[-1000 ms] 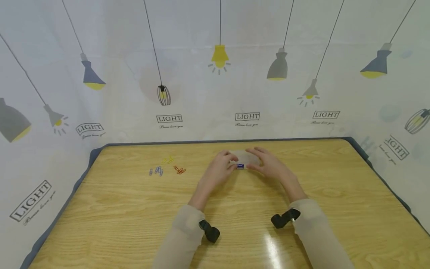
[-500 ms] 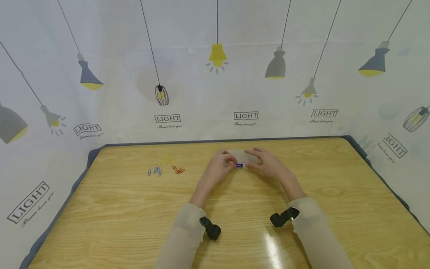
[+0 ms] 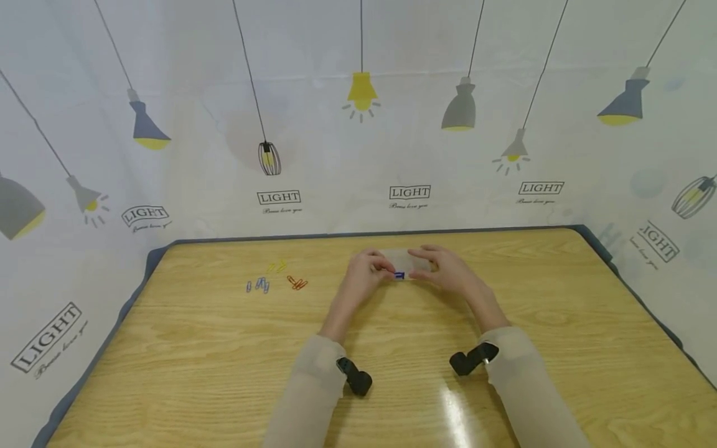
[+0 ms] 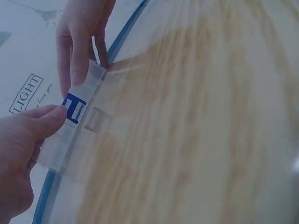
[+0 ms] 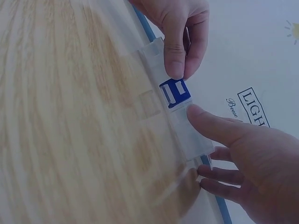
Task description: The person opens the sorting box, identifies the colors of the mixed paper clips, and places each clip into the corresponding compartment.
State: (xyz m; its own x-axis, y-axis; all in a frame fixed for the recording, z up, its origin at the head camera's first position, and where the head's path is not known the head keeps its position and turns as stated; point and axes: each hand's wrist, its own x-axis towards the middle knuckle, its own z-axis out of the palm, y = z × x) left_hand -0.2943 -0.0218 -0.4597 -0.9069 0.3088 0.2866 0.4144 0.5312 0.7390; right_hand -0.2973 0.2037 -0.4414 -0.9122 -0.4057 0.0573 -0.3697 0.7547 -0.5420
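A small translucent plastic box (image 3: 398, 256) with a blue latch (image 3: 399, 275) on its front lies near the table's far edge. At its left my left hand (image 3: 366, 274) pinches with thumb and forefinger at the latch; the left wrist view shows the thumb (image 4: 56, 114) against the latch's edge. On the other side my right hand (image 3: 445, 272) holds the box, its thumb (image 5: 201, 116) on the front beside the latch and the other fingers around the end. In the right wrist view the box (image 5: 194, 135) looks shut. What it contains cannot be made out.
To the left on the wooden table (image 3: 224, 348) lie loose paper clips: blue ones (image 3: 261, 284), red ones (image 3: 297, 283) and yellow ones (image 3: 278, 266). A white cloth (image 3: 319, 211) printed with lamps stands behind the table and along its sides.
My left thumb and forefinger have closed together at the latch. The right hand keeps its hold, and the box stays in about the same place. The head view has shifted slightly.
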